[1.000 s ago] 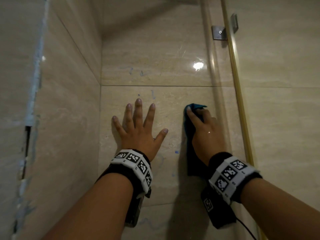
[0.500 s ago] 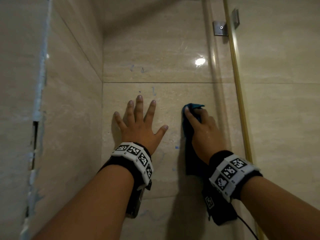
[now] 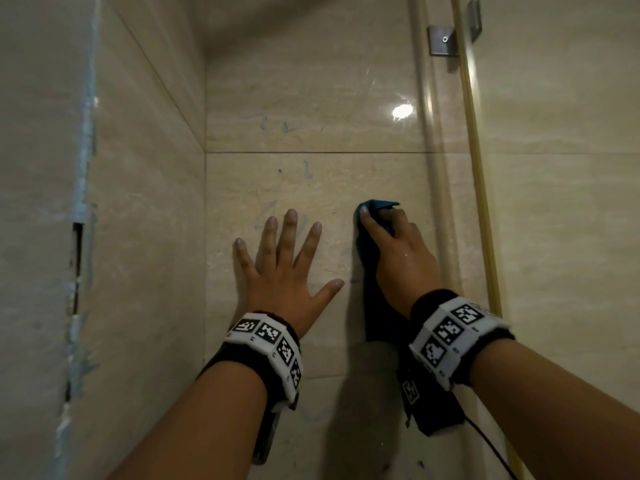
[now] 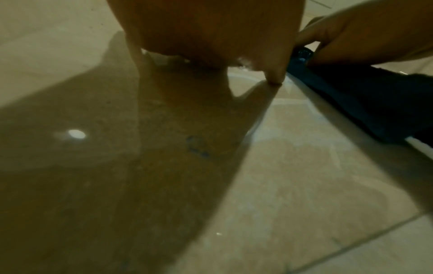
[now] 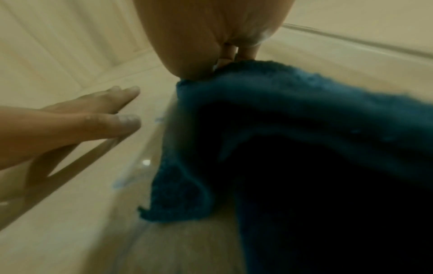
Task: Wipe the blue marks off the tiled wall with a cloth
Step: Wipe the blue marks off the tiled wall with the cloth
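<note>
My left hand lies flat on the beige tiled wall, fingers spread and straight. To its right, my right hand grips a blue cloth and presses it against the wall; the cloth's lower end hangs below the palm. Faint blue marks show above the left hand, more blue marks on the tile above the grout line, and a small one lies between the hands. In the left wrist view a blue mark sits below the palm. The right wrist view shows the cloth under my fingers.
A side wall meets the tiled wall at a corner on the left. On the right stands a glass panel with a gold edge strip and a metal bracket. A ceiling light reflects on the tile.
The right hand with the cloth has moved slightly along the wall; the left hand stays flat in much the same place. The camera view has shifted a little.
</note>
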Tool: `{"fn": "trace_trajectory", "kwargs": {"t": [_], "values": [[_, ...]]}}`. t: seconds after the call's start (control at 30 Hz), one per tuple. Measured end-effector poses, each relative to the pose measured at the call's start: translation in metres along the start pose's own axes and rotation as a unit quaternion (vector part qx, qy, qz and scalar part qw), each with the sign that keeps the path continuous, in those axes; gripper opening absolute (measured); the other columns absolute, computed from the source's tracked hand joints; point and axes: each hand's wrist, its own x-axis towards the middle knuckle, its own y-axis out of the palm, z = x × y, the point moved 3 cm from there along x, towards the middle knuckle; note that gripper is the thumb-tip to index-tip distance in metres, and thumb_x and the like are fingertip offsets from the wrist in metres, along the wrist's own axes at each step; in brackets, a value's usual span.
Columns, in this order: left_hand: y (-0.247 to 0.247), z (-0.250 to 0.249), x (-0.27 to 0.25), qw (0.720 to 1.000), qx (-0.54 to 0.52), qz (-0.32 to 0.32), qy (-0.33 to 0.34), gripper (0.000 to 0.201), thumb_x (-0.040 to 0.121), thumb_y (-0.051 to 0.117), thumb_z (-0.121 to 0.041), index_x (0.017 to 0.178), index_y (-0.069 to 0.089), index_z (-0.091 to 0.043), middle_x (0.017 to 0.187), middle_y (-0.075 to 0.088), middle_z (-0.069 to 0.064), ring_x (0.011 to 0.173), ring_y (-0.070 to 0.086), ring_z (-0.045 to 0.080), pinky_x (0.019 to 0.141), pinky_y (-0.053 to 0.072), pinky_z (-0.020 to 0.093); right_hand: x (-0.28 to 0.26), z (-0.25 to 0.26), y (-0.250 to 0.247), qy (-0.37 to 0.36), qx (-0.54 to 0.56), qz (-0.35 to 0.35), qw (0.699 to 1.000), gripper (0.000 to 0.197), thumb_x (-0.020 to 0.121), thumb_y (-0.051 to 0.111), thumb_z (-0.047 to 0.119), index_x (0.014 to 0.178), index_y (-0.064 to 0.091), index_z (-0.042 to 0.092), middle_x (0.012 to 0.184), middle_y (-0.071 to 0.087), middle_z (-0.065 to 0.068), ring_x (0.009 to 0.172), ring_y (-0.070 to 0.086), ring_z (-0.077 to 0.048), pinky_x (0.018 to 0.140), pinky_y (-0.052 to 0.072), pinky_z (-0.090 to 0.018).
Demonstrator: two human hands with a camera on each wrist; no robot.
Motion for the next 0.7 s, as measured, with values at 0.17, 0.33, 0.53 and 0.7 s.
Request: {"fn": "trace_trajectory", "kwargs": {"t": [0.17, 0.33, 0.53, 0.7], "values": [[0.000, 0.001, -0.001, 1.000, -0.009, -0.004, 0.000, 0.084, 0.081, 0.017, -0.077, 0.151, -0.001, -0.035, 0.161, -0.007, 0.000, 0.147, -0.007, 0.025, 0.109, -0.003, 0.062, -0.003, 0.009, 0.008, -0.080, -0.006, -0.004, 0.997, 0.076, 0.076, 0.070, 0.006, 0.144, 0.040, 0.022, 0.137, 0.044, -0.016, 0.110, 0.047, -0.039, 0.070, 0.051, -0.041], [-0.001, 0.002, 0.000, 1.000, -0.003, 0.002, -0.007, 0.083, 0.079, 0.007, -0.079, 0.147, -0.015, -0.038, 0.157, -0.022, -0.004, 0.144, -0.019, 0.022, 0.108, -0.010, 0.062, -0.021, -0.001, 0.013, -0.128, -0.029, -0.032, 0.991, 0.073, 0.069, 0.071, -0.002, 0.136, 0.051, 0.022, 0.125, 0.055, -0.014, 0.092, 0.056, -0.038, 0.055, 0.052, -0.039], [0.000, 0.000, 0.000, 1.000, -0.014, 0.010, -0.003, 0.083, 0.081, 0.014, -0.078, 0.151, 0.001, -0.035, 0.161, -0.003, 0.000, 0.147, -0.003, 0.025, 0.108, 0.000, 0.063, -0.004, 0.005, 0.007, -0.083, 0.004, -0.023, 0.996, 0.069, 0.081, 0.065, 0.006, 0.143, 0.041, 0.024, 0.137, 0.043, -0.015, 0.115, 0.046, -0.037, 0.070, 0.052, -0.042], [-0.006, 0.000, 0.000, 0.999, -0.022, 0.039, -0.010, 0.082, 0.072, -0.004, -0.076, 0.141, -0.030, -0.040, 0.151, -0.037, -0.005, 0.140, -0.032, 0.022, 0.106, -0.016, 0.062, -0.001, 0.014, 0.010, -0.129, 0.000, -0.029, 0.991, 0.073, 0.073, 0.070, 0.001, 0.140, 0.047, 0.020, 0.128, 0.050, -0.018, 0.103, 0.052, -0.041, 0.063, 0.054, -0.042]]}}
